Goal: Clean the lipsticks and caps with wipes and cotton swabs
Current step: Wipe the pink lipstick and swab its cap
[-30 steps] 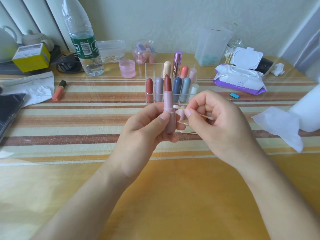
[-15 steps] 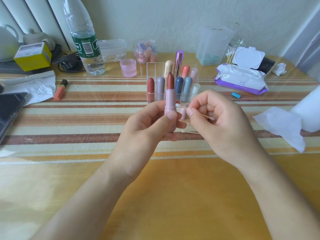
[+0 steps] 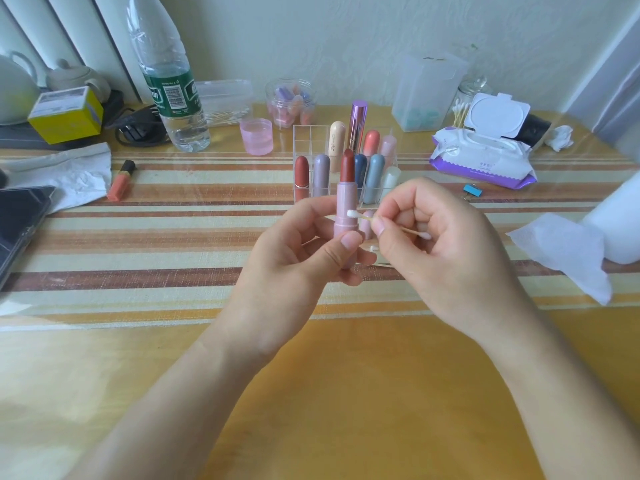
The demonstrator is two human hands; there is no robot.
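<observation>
My left hand (image 3: 294, 251) holds an uncapped pink lipstick (image 3: 346, 202) upright, its brick-red bullet pointing up. My right hand (image 3: 436, 244) pinches a cotton swab (image 3: 360, 216) between thumb and forefinger; the swab's white tip touches the pink tube's side just below the bullet. Behind the hands stands a clear organizer (image 3: 311, 133) with several capped lipsticks in its cells. A pink cap (image 3: 367, 226) and another swab lie on the table, mostly hidden behind my fingers. An open pack of wet wipes (image 3: 485, 157) sits at the back right.
A water bottle (image 3: 166, 74), a pink cup (image 3: 256, 136) and a jar of caps (image 3: 291, 102) stand at the back. An orange lipstick (image 3: 121, 180) lies on the left by crumpled tissue (image 3: 69, 174). A white tissue (image 3: 564, 251) and paper roll (image 3: 620, 223) are on the right, a tablet (image 3: 17, 223) far left.
The lipstick rose slightly and the swab tip shifted along the pink tube below the bullet. Both hands stay in the same grip.
</observation>
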